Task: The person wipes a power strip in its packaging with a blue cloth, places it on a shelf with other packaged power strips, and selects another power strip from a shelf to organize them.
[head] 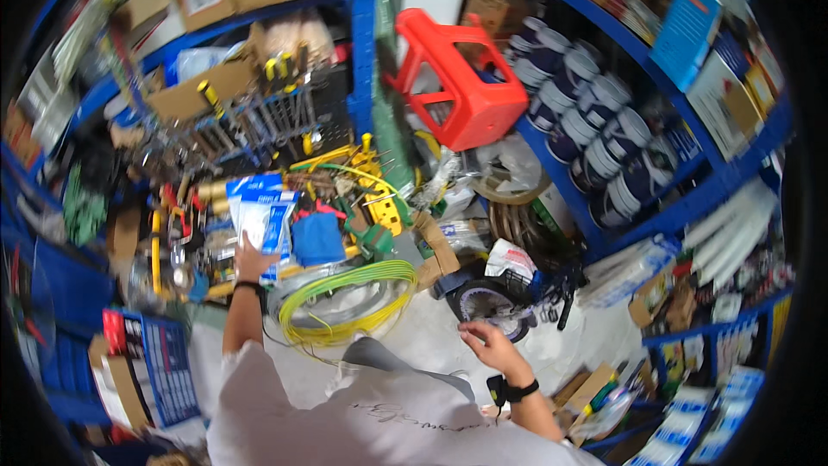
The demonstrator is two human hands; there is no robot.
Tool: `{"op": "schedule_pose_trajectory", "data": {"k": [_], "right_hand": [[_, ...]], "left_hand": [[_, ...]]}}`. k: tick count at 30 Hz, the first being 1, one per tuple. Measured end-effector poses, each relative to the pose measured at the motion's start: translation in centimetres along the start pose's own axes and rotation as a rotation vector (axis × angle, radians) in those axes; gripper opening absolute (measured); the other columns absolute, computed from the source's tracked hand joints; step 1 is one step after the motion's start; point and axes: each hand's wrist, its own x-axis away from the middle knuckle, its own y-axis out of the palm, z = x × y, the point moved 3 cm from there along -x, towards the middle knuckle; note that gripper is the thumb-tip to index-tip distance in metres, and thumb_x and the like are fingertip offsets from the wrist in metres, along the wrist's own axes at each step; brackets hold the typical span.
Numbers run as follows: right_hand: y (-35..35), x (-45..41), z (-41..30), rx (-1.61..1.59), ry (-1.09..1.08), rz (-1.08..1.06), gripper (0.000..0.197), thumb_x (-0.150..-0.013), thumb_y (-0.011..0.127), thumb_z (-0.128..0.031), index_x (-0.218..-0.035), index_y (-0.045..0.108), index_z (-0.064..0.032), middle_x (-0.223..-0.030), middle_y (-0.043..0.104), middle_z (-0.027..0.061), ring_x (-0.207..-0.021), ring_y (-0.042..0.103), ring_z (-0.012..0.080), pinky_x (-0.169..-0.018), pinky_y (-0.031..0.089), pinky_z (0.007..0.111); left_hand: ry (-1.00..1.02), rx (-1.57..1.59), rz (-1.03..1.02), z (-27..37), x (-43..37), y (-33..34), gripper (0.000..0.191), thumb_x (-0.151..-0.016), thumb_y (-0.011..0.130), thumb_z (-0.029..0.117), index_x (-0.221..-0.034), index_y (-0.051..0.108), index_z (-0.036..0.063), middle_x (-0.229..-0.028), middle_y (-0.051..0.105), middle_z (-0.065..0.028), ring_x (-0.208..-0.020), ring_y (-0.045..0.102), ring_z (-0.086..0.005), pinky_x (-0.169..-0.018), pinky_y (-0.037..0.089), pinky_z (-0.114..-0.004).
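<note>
My left hand (252, 261) reaches over the crowded workbench and touches the lower edge of blue-and-white plastic packets (262, 217); whether its fingers grip them cannot be told. Right of the packets lies a blue cloth-like piece (318, 238), with a yellow tool holder (381, 204) beyond it. A coil of yellow-green wire (349, 334) rests in front of the bench. My right hand (486, 344) hangs over the floor with its fingers slightly bent and nothing seen in it, near a small bicycle wheel (493, 306).
A red plastic stool (460, 81) lies tipped beyond the bench. Blue metal shelving (598, 3) with stacked tubs (592, 120) stands on the right. Wrenches and screwdrivers hang on a rack (259, 123) behind the bench. A blue crate (169, 369) is at the lower left.
</note>
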Motion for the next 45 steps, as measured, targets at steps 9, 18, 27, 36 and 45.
{"op": "schedule_pose_trajectory", "data": {"k": [9, 18, 27, 36, 45], "right_hand": [[-1.9, 5.6, 5.3, -0.064, 0.146, 0.016, 0.021, -0.085, 0.058, -0.014, -0.100, 0.059, -0.0006, -0.090, 0.063, 0.0056, -0.081, 0.059, 0.0120, -0.062, 0.045, 0.023], [-2.2, 2.4, 2.7, 0.028, 0.119, -0.061, 0.021, -0.086, 0.056, -0.014, -0.101, 0.058, 0.0007, -0.086, 0.063, 0.0060, -0.080, 0.059, 0.0115, -0.063, 0.046, 0.023], [-2.1, 0.4, -0.2, -0.017, 0.087, -0.070, 0.025, -0.084, 0.059, -0.016, -0.102, 0.058, 0.0007, -0.088, 0.062, 0.0116, -0.083, 0.061, 0.0171, -0.062, 0.047, 0.027], [-4.3, 4.1, -7.5, 0.272, -0.564, 0.181, 0.075, -0.064, 0.076, -0.028, -0.126, 0.040, -0.0057, -0.134, 0.032, 0.0199, -0.123, 0.033, 0.0351, -0.100, 0.028, 0.046], [-13.7, 16.5, 0.6, 0.416, -0.687, 0.771, 0.072, -0.066, 0.071, -0.022, -0.127, 0.037, -0.0062, -0.129, 0.036, 0.0162, -0.119, 0.036, 0.0321, -0.101, 0.025, 0.053]], "left_hand": [[-0.204, -0.141, -0.136, 1.4, 0.1, -1.1, 0.126, -0.046, 0.080, 0.042, -0.139, -0.002, 0.0202, -0.129, 0.027, -0.0279, -0.121, 0.029, -0.0416, -0.095, 0.029, -0.055], [-0.032, 0.012, 0.049, 1.9, 1.9, -2.8, 0.116, -0.048, 0.077, 0.033, -0.138, 0.006, 0.0157, -0.117, 0.037, -0.0235, -0.112, 0.035, -0.0397, -0.093, 0.030, -0.049], [0.235, 1.115, -0.228, 2.4, 5.2, -7.8, 0.094, -0.066, 0.065, 0.006, -0.138, 0.004, 0.0045, -0.118, 0.046, -0.0185, -0.103, 0.050, -0.0214, -0.086, 0.042, -0.031], [0.322, 1.750, -1.169, 20.4, 24.8, -4.2, 0.079, -0.068, 0.064, 0.041, -0.129, 0.032, 0.0014, -0.122, 0.047, -0.0131, -0.110, 0.048, -0.0274, -0.093, 0.040, -0.040], [0.712, 1.418, -1.827, 36.9, 46.5, 2.1, 0.074, -0.065, 0.062, 0.029, -0.126, 0.033, -0.0003, -0.120, 0.045, -0.0101, -0.108, 0.046, -0.0230, -0.093, 0.038, -0.033]]}}
